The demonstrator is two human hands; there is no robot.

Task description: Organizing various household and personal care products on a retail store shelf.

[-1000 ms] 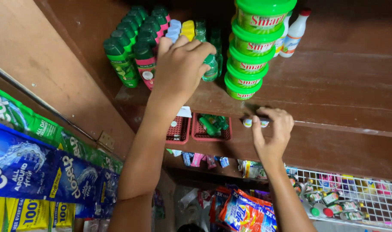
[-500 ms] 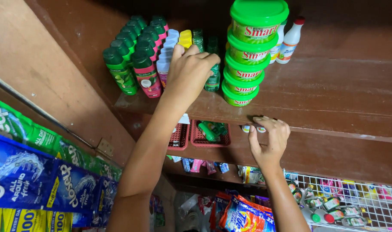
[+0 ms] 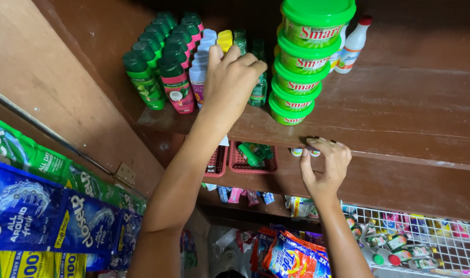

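My left hand (image 3: 229, 82) reaches up onto the wooden shelf (image 3: 399, 128). Its fingers curl over the tops of small bottles, between the lilac-capped bottles (image 3: 198, 77) and a dark green bottle (image 3: 259, 91). Whether it grips one is hidden by the hand itself. A yellow-capped bottle (image 3: 225, 39) stands just behind the fingers. Green-capped shampoo bottles (image 3: 142, 77) stand in rows to the left. My right hand (image 3: 325, 167) clasps the shelf's front edge from below, fingertips hooked over the top.
A stack of green-lidded tubs (image 3: 304, 62) stands right of my left hand, with a white red-capped bottle (image 3: 354, 44) behind it. Red baskets (image 3: 245, 162) sit on a lower shelf. Sachet strips (image 3: 49, 216) hang at left. A white wire rack (image 3: 436, 247) holds small items.
My left hand has shifted slightly to the right over the bottle tops and its fingers have curled in more. My right hand stays on the shelf edge.
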